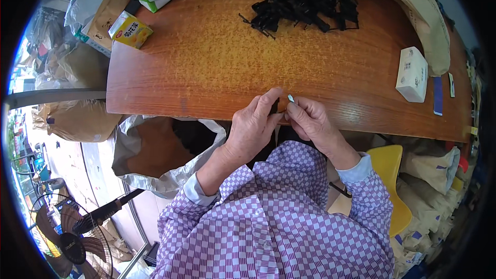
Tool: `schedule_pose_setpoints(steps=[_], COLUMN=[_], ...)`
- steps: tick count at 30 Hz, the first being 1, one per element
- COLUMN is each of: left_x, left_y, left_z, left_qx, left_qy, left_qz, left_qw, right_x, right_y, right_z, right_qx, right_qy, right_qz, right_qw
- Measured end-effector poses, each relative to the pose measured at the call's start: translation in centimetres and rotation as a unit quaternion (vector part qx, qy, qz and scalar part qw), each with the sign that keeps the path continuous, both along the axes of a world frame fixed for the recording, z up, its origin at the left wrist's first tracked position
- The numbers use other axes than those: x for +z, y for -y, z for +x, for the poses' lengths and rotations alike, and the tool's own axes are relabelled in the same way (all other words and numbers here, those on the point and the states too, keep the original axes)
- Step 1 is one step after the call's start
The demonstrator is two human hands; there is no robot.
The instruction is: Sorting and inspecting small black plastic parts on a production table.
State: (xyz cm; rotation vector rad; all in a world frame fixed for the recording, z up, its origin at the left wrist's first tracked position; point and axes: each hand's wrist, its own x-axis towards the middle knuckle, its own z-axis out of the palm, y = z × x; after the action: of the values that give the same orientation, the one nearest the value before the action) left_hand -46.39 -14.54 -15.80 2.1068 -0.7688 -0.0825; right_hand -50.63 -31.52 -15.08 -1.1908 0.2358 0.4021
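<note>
Two pinches, close together by the wooden table [206, 62]'s near edge: my left hand [252, 123] seems to grip a small black piece [275, 106], my right hand [313, 119] a small pale sliver [290, 98]. I judge this step fine fingertip work; the next move likely calls for steadiness.

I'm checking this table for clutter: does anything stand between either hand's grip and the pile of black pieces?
Nothing visible does. From the left grip and right grip, only tabletop lies before the black pile; the yellow carton sits off left, the white pack off right.
</note>
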Motion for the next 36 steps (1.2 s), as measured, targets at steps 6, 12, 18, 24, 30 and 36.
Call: schedule_pose_setpoints(steps=[6,12,18,24,30,36], left_x=[-0.3,-0.5,-0.1,-0.4,0.1,0.7], left_y=[-1.2,-1.8,-1.7,-1.2,-0.1,0.4], left_z=[-0.9,-1.1,-1.3,-1.4,-1.6,-1.5], left_qx=[0.057,0.060,0.062,0.052,0.068,0.090], left_qy=[-0.196,-0.282,-0.255,-0.265,-0.169,-0.036], left_qz=[-0.169,-0.217,-0.202,-0.195,-0.108,-0.018], left_qw=[0.964,0.933,0.944,0.943,0.977,0.995], right_x=[0.6,0.4,0.4,0.0,0.3,-0.9], right_y=[-2.4,-3.8,-4.2,-3.8,-3.2,-3.7], right_z=[-0.1,-0.1,-0.3,-1.0,-1.3,-1.2], right_qx=[0.026,0.034,0.040,0.026,-0.002,-0.058], right_qy=[0.100,0.174,0.186,0.181,0.195,0.200], right_qz=[-0.157,-0.226,-0.267,-0.247,-0.274,-0.228], right_qw=[0.982,0.958,0.945,0.952,0.942,0.951])
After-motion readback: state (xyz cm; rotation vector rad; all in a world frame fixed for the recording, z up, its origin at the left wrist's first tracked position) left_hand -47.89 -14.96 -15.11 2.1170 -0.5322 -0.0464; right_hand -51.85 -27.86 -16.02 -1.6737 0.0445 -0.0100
